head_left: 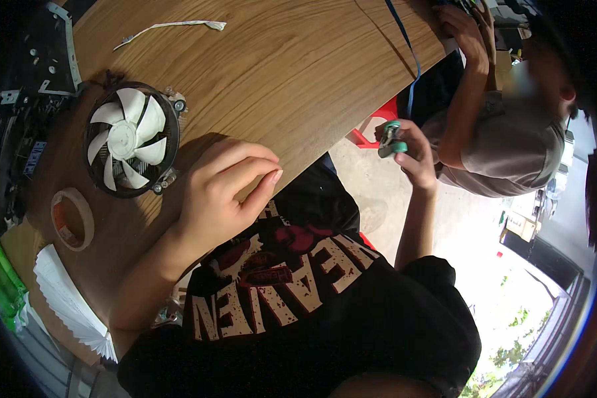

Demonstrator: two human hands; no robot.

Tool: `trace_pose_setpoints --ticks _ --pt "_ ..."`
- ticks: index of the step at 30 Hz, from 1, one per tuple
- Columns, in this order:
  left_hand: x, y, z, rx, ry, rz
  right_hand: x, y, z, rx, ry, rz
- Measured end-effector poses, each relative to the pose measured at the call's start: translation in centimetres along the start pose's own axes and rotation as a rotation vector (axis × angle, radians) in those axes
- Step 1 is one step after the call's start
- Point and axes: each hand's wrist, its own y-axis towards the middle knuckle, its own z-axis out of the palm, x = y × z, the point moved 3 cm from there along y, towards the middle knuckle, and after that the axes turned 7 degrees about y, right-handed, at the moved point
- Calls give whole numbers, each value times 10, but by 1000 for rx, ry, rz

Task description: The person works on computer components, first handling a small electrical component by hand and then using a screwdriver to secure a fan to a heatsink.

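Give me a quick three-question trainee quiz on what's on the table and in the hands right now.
1. True or false: the left hand holds the fan.
2. What does the right hand hold? A) green tool B) tape roll C) white strip
3. What lies nearer the table corner by the fan: tape roll or white strip?

Key: 1 false, it rests empty on the table beside the fan; 2 A; 3 tape roll.

A wooden bench (292, 60) fills the upper left of the frame; pale floor (378, 179) lies at centre, with bright daylight at lower right.
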Motion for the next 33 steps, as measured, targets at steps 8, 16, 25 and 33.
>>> trace_pose_setpoints --ticks 8,16,25,33 --pt "-5 -8 1 -15 99 144 85 115 79 3 -398 -260" --pt "-9 -7 8 -69 186 234 70 216 100 -38 -1116 -630" --pt "1 -20 14 -65 173 242 115 237 191 229 -916 -596" --pt "0 -11 5 -100 111 240 76 272 269 542 -1486 -893"
